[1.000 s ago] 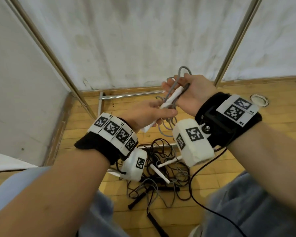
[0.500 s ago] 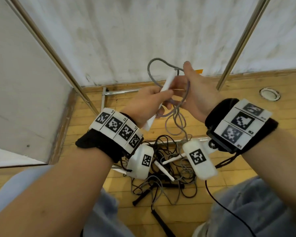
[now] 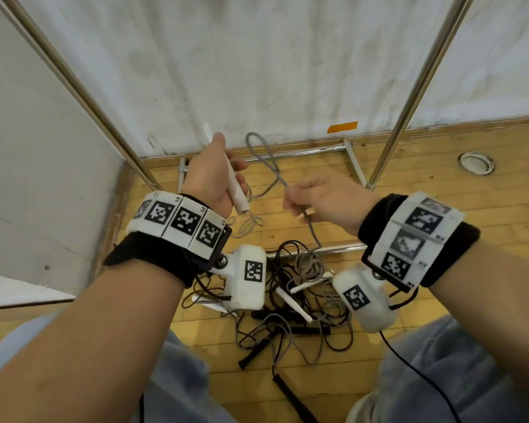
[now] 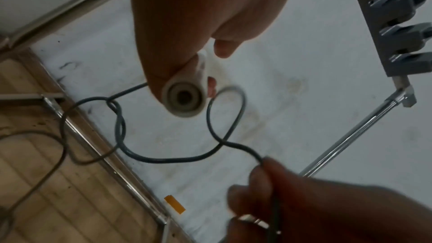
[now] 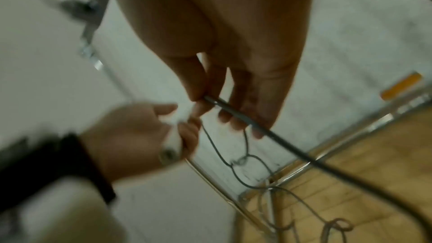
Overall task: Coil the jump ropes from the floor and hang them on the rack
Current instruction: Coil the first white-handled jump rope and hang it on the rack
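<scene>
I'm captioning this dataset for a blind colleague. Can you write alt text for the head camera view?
A person's left hand grips a white jump rope handle while the right hand pinches its grey cord, looped between them. Below, more ropes lie tangled on the wooden floor by a metal rack frame.
</scene>
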